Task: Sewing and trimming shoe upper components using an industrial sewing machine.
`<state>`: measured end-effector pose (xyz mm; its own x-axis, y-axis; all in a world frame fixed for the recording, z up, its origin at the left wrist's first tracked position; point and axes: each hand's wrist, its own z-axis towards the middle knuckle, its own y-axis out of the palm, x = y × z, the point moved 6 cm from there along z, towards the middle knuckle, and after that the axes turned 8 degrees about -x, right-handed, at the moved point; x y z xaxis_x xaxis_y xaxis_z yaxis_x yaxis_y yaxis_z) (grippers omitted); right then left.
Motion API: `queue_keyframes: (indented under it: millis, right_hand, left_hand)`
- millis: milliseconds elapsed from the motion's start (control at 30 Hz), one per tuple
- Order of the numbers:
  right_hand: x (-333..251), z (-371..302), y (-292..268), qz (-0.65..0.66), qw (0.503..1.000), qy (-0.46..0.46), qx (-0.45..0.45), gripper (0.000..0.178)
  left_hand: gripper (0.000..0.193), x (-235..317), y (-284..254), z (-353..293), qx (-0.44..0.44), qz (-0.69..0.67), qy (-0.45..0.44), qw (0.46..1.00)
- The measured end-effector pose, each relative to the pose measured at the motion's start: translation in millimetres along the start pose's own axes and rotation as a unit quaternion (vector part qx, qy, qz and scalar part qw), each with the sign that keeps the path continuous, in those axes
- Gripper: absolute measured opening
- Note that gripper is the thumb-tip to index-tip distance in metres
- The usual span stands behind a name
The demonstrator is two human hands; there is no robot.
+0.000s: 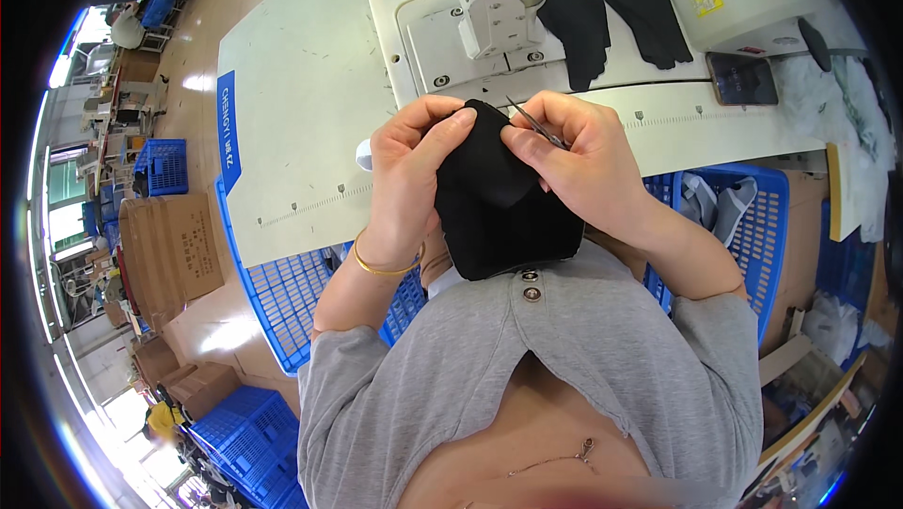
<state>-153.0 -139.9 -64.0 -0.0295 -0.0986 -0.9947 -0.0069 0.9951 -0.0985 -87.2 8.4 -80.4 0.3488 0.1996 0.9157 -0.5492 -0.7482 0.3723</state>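
Note:
A black fabric piece [511,217] hangs between my hands in front of my chest, at the near edge of the sewing table. My left hand [406,156] is closed, with thumb and fingers pinching the upper left of the cloth. Opposite it, my right hand [585,156] grips the cloth's upper right edge between thumb and fingertip. A slim metal tool [532,120] with a pointed tip also rests in the right hand, slanting up and left; whether it is tweezers or snips I cannot tell. The cloth's underside is hidden.
Beyond my hands stands the white sewing machine [499,15] on its pale table [310,86]. More black fabric pieces [644,20] lie right of it, near a dark phone [743,79]. Blue baskets [282,311] stand below the table; the right basket [773,227] holds grey pieces.

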Motion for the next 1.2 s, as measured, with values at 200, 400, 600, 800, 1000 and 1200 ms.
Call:
queue_keyframes:
  millis: [200, 400, 600, 800, 1000, 1200]
  right_hand:
    - [1.4, -1.5, -0.3, 0.006, 1.000, 0.015, 0.013, 0.017]
    - [0.1, -1.8, 0.6, -0.006, 1.000, 0.016, 0.015, 0.017]
    - [-3.5, -6.5, -3.3, -0.082, 0.996, -0.029, 0.033, 0.016]
    - [12.1, -6.3, -5.6, -0.005, 0.994, -0.092, 0.053, 0.014]
    - [27.3, -9.5, -1.4, 0.044, 0.997, -0.004, 0.060, 0.015]
    - [23.2, -12.7, -1.1, 0.060, 0.994, -0.012, 0.089, 0.013]
  left_hand:
    - [0.013, -0.3, -1.8, 0.6, 0.010, 0.011, 0.006, 1.000]
    - [0.013, -0.8, -2.1, 0.0, 0.009, 0.020, 0.010, 1.000]
    - [0.012, 2.6, -6.1, 0.0, 0.041, 0.038, 0.019, 0.998]
    - [0.010, 14.4, -10.4, 2.6, 0.044, 0.101, 0.045, 0.993]
    - [0.010, 20.5, -12.6, 3.4, 0.032, 0.125, 0.054, 0.990]
    - [0.008, 25.9, -8.9, 3.1, 0.030, 0.182, 0.079, 0.980]
